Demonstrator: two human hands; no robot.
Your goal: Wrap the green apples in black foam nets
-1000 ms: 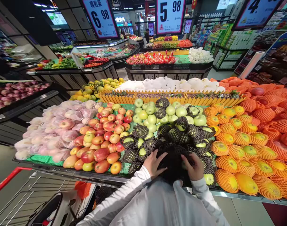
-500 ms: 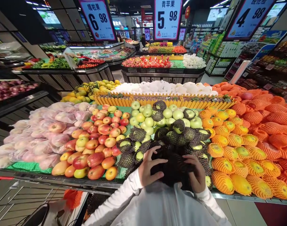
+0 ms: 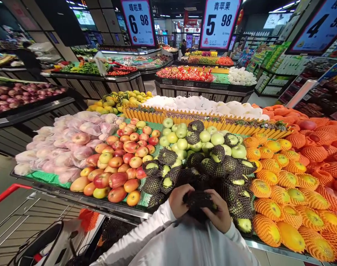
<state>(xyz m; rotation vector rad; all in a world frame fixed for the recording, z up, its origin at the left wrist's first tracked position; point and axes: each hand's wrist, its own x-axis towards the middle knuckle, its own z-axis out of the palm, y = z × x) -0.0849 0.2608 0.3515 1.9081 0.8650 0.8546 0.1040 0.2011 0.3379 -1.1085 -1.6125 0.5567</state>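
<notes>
My left hand (image 3: 181, 200) and my right hand (image 3: 218, 210) are close together at the front of the fruit stand, fingers curled on a bunched black mesh sleeve (image 3: 199, 200) between them. Whether fruit is inside the sleeve I cannot tell. Green apples in black mesh sleeves (image 3: 237, 203) lie just right of my hands, and others (image 3: 167, 182) to the left. Behind them are bare green apples (image 3: 181, 133). More dark netting (image 3: 192, 175) lies just beyond my fingers, its shape hard to make out.
Red-yellow apples (image 3: 118, 180) and bagged pale fruit (image 3: 71, 140) fill the stand's left side. Oranges in orange nets (image 3: 269, 208) lie to the right. A yellow picket-fence divider (image 3: 182, 117) runs behind. A shopping cart (image 3: 24, 214) with a bag stands at lower left.
My hands have come closer together and lower, nearer my body. Their spread fingers have closed on the black mesh sleeve. The view has turned slightly left.
</notes>
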